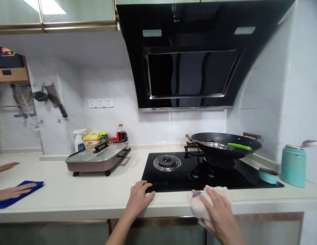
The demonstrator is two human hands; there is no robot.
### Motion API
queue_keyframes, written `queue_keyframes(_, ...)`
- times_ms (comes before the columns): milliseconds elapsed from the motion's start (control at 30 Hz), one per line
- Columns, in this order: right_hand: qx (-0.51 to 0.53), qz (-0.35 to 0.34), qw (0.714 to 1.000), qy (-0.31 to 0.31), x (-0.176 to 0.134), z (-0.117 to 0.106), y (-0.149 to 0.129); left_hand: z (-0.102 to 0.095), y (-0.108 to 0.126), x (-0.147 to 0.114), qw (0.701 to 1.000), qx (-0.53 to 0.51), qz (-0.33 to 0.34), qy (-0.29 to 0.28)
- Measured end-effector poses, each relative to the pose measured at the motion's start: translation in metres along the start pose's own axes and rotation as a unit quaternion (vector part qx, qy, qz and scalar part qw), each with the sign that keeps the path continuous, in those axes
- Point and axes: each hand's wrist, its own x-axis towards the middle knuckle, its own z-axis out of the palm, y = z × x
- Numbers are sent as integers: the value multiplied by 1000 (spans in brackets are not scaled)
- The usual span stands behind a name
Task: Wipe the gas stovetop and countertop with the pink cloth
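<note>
My right hand (219, 212) presses a whitish cloth (199, 206) against the counter's front edge, just before the black gas cooktop (171, 182). Part of the cloth hangs over the edge, and some of it is hidden under my fingers. My left hand (141, 197) rests on the pale countertop (97, 194) by the cooktop's front left corner, its fingers bent but apart and holding nothing. On the cooktop's right side sits a black wok (240, 144) with a metal lid or pan and a green-handled utensil (238, 146) in it.
An electric pan (89, 165) with a glass lid stands left of the cooktop, bottles behind it. At far left, another person's hand (15, 192) lies on a blue cloth (37, 184). A turquoise jar (293, 166) and a small round container (268, 177) stand right. The range hood (189, 73) overhangs.
</note>
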Motion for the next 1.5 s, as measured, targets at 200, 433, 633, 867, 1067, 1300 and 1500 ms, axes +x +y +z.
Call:
queue_keyframes(200, -98, 130, 986, -45, -48, -26, 128, 3, 7, -3, 1000, 27, 3, 3)
queue_keyframes(433, -122, 135, 980, -81, -50, -33, 148, 1, 19, -4, 999, 54, -3, 5)
queue_keyframes(633, -95, 54, 991, -71, 0, -10, 20, 3, 22, -5, 997, 70, 8, 18)
queue_keyframes(867, 4, 13, 999, -40, 69, 50, -169, 1, 19, -5, 999, 37, 3, 31)
queue_keyframes(1067, 74, -43, 995, -54, 70, 54, -173, -2, 13, -6, 1000, -5, -11, 26)
queue_keyframes(1300, 41, -44, 997, -50, 29, 11, -70, -1, 11, -6, 1000, -5, -9, 7)
queue_keyframes(1500, -17, 42, 995, -93, -6, -26, 34, -2, 15, -6, 1000, 15, -2, 13)
